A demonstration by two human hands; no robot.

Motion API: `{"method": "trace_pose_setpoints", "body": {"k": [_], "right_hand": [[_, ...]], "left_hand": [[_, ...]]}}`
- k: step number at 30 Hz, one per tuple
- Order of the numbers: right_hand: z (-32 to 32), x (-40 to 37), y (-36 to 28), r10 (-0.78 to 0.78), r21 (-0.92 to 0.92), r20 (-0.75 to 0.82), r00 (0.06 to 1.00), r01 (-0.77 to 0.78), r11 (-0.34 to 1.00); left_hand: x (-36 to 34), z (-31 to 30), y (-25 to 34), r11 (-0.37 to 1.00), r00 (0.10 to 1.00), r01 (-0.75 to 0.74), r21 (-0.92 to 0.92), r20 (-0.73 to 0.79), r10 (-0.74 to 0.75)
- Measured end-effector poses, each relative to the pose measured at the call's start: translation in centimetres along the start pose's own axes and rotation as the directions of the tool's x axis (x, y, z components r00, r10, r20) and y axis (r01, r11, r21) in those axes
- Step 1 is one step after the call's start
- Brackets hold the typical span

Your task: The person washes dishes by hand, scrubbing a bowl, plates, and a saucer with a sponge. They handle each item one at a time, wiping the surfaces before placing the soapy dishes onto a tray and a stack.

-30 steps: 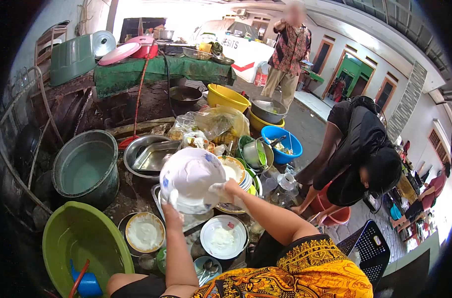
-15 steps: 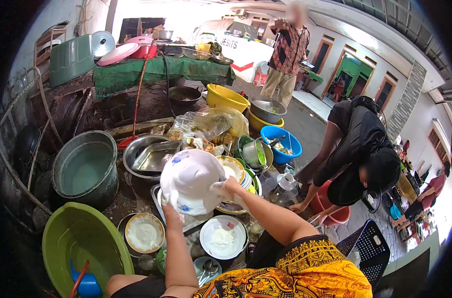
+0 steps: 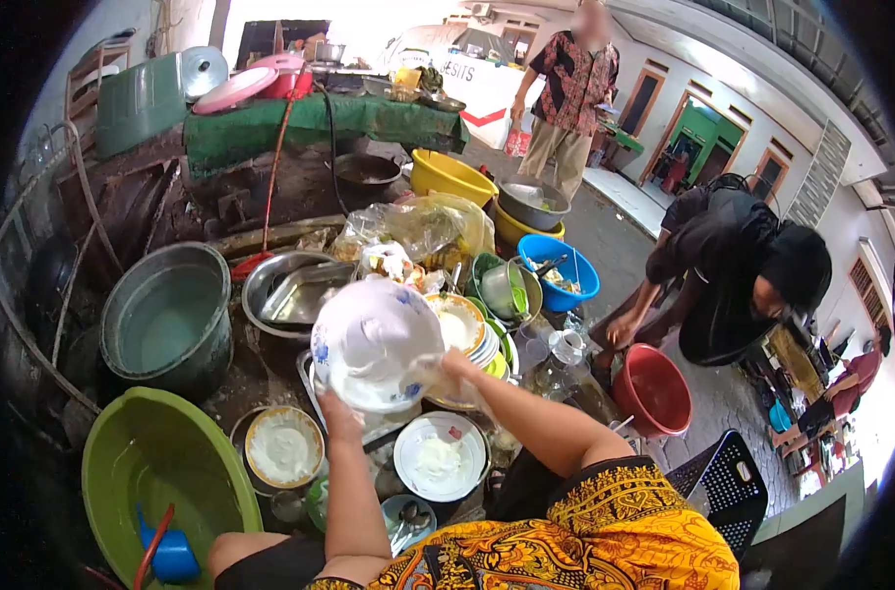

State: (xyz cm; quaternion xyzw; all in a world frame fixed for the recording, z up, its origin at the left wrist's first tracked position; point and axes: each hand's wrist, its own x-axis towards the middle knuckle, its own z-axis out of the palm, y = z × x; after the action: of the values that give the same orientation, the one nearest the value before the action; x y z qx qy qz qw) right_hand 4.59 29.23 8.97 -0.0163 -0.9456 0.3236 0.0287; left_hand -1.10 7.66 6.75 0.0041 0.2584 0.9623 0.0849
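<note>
A white bowl with blue flowers (image 3: 374,334), coated in suds, is tilted up in front of me. My left hand (image 3: 341,415) grips its lower left rim. My right hand (image 3: 449,376) is closed at the bowl's right inner side, covered in white foam. Whatever lies in its fingers is hidden by suds and blur. Below the bowl sits a white plate with foam (image 3: 440,462). To the left is a gold-rimmed plate (image 3: 284,447), also foamy. A stack of plates (image 3: 467,324) stands just behind my right hand. Spoons (image 3: 410,521) lie in a small dish near my knees.
A green tub (image 3: 162,413) with a blue dipper (image 3: 172,556) stands at left, a dark water bucket (image 3: 167,315) behind it. Steel basins (image 3: 295,290) and a plastic bag (image 3: 418,231) lie ahead. At right a co-worker (image 3: 733,265) bends beside a red bucket (image 3: 654,390).
The bowl has turned so its inside shows more, and my right hand has moved inward over it. The co-worker's hands have lifted away from the red bucket. The standing person's raised arm has dropped.
</note>
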Motion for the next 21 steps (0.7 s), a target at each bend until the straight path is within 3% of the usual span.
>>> {"method": "trace_pose_setpoints", "body": {"k": [1, 2, 3, 5, 6, 8, 9, 10, 11, 12, 14, 16, 18, 20, 21], "right_hand": [[-2.3, 0.0, -3.3, 0.318, 0.364, 0.021, 0.948, -0.304, 0.881], [-3.3, -0.6, -5.8, 0.581, 0.652, 0.153, 0.799, -0.523, 0.549], [-3.5, -1.0, -6.6, 0.575, 0.645, 0.154, 0.803, -0.523, 0.557], [-4.0, -0.9, -7.6, 0.399, 0.647, -0.018, 0.917, -0.294, 0.704], [-3.2, -1.1, -7.3, 0.343, 0.788, -0.024, 0.939, -0.193, 0.585], [-1.3, -0.9, -6.6, 0.502, 0.829, 0.061, 0.863, -0.324, 0.456], [-0.6, -1.3, -6.3, 0.498, 0.829, 0.057, 0.865, -0.319, 0.46], [0.0, -1.9, -6.3, 0.47, 0.798, 0.177, 0.865, -0.405, 0.445], [0.5, -2.3, -6.5, 0.44, 0.757, 0.299, 0.847, -0.491, 0.431], [1.0, -2.5, -6.7, 0.442, 0.757, 0.306, 0.843, -0.497, 0.424], [1.7, -3.0, -7.6, 0.396, 0.849, 0.423, 0.815, -0.51, 0.141], [0.2, -2.6, -8.9, 0.371, 0.844, 0.429, 0.824, -0.512, 0.161], [-1.8, -2.7, -11.1, 0.346, 0.947, 0.298, 0.89, -0.32, 0.007], [-3.1, -2.2, -11.0, 0.297, 0.92, 0.379, 0.876, -0.392, -0.019], [-2.5, -1.6, -9.8, 0.306, 0.946, 0.316, 0.898, -0.323, -0.032]], "left_hand": [[0.5, -1.2, 0.3, 0.996, 0.997, 0.078, -0.033, -0.004, -0.078], [0.6, -2.1, 1.1, 0.986, 0.983, 0.153, 0.069, -0.109, -0.145], [0.5, -1.9, 1.8, 0.974, 0.999, 0.043, 0.224, -0.011, -0.042], [1.6, -1.5, 2.5, 0.87, 0.981, -0.171, 0.462, 0.16, 0.108], [1.6, -1.7, 2.3, 0.871, 0.978, -0.185, 0.455, 0.168, 0.121], [1.3, -1.2, 2.0, 0.872, 0.978, -0.211, 0.442, 0.095, 0.188], [0.9, -0.7, 1.7, 0.879, 0.971, -0.239, 0.411, 0.097, 0.219], [0.9, -0.6, 0.9, 0.879, 0.97, -0.242, 0.412, 0.098, 0.221], [1.0, -0.7, -0.3, 0.925, 0.97, -0.234, 0.3, 0.002, 0.245], [1.0, -1.2, -1.3, 0.955, 0.963, -0.231, 0.187, -0.099, 0.252], [0.8, -1.8, -2.1, 0.964, 0.963, -0.206, 0.169, -0.137, 0.23], [1.2, -2.5, -2.6, 0.987, 0.978, -0.142, 0.077, -0.146, 0.152], [1.7, -3.8, -3.3, 0.989, 0.977, -0.122, 0.082, -0.163, 0.134], [1.2, -3.3, -2.2, 0.984, 0.972, 0.173, 0.033, -0.165, -0.165], [0.2, -2.7, -2.4, 0.99, 0.989, 0.144, -0.009, -0.037, -0.144]]}}
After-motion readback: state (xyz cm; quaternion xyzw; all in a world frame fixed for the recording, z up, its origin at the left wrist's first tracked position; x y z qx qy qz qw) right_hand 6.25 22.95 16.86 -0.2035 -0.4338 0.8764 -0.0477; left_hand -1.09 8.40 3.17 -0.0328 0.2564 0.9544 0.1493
